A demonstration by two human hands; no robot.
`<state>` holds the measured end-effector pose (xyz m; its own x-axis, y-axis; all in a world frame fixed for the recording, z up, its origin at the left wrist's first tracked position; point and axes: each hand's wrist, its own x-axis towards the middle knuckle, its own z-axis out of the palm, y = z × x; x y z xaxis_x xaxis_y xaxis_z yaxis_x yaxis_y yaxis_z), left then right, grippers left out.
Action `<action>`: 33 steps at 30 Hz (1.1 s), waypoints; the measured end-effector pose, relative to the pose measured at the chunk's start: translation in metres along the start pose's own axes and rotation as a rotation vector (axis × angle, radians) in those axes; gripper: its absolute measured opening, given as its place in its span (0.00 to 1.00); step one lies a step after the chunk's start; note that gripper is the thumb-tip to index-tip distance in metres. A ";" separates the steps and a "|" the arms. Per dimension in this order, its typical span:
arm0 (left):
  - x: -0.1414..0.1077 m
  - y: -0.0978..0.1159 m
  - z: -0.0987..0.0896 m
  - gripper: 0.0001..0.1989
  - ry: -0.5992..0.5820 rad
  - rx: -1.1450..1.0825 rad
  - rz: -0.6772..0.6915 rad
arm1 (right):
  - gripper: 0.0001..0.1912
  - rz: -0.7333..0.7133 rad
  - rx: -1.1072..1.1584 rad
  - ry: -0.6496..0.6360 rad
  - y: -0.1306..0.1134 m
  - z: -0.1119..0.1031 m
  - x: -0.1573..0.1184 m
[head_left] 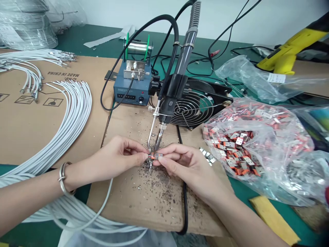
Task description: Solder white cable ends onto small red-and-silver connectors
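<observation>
My left hand (125, 156) pinches the end of a white cable (109, 192), most of which hides behind the fingers and wrist. Between thumb and fingers, my right hand (185, 164) grips a small orange-and-metal USB connector (158, 155). Both sets of fingertips nearly meet under the hot tip of a mounted soldering iron (158, 139), which points down at the connector. A thin solder feed tube (151, 131) ends beside that tip. Whether the tip touches the joint is hard to tell. Solder bits (149, 164) lie heaped just below.
Behind stand a blue solder feeder (132, 87) and a black fan (191, 108). An open bag (272, 137) of USB connectors lies right, near a yellow sponge (275, 219). White cable bundles (77, 120) cover the left. A black cord (185, 206) crosses the cardboard (123, 209).
</observation>
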<state>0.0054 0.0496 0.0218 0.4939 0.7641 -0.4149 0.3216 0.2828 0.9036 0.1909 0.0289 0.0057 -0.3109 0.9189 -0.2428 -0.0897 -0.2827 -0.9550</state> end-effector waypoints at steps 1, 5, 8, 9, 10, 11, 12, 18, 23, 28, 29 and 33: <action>0.000 0.000 0.000 0.08 0.000 0.012 0.005 | 0.06 0.004 -0.003 0.001 0.000 0.000 0.000; 0.001 -0.002 -0.001 0.08 -0.002 0.044 0.045 | 0.05 0.018 -0.018 0.007 0.000 0.000 0.001; 0.001 -0.002 -0.001 0.09 -0.017 0.059 0.059 | 0.04 0.022 -0.036 0.006 -0.001 0.000 0.000; 0.002 -0.002 -0.002 0.09 -0.025 0.061 0.059 | 0.04 0.022 -0.042 0.003 -0.001 0.000 0.000; 0.002 -0.002 -0.002 0.09 -0.033 0.060 0.060 | 0.05 0.022 -0.046 0.001 0.000 -0.001 0.000; 0.002 -0.002 -0.002 0.08 -0.040 0.058 0.063 | 0.05 0.023 -0.050 0.000 0.000 -0.001 0.000; 0.002 -0.001 -0.003 0.08 -0.047 0.057 0.069 | 0.05 0.023 -0.051 0.000 0.000 -0.001 0.001; 0.002 0.001 -0.004 0.08 -0.052 0.059 0.093 | 0.06 0.059 -0.030 0.016 0.000 -0.001 0.001; 0.002 -0.001 -0.005 0.09 -0.060 0.078 0.098 | 0.06 0.057 -0.050 0.017 -0.001 -0.001 0.001; 0.003 -0.001 -0.006 0.09 -0.065 0.113 0.108 | 0.07 0.051 -0.084 0.025 -0.001 -0.002 0.001; 0.003 -0.001 -0.006 0.09 -0.071 0.115 0.110 | 0.07 0.053 -0.087 0.028 0.000 -0.003 0.001; 0.001 0.002 -0.006 0.09 -0.085 0.114 0.099 | 0.07 0.050 -0.078 0.012 0.001 -0.004 0.000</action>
<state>0.0016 0.0545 0.0234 0.5929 0.7319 -0.3360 0.3548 0.1371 0.9248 0.1945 0.0296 0.0039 -0.3018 0.9076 -0.2918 -0.0001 -0.3061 -0.9520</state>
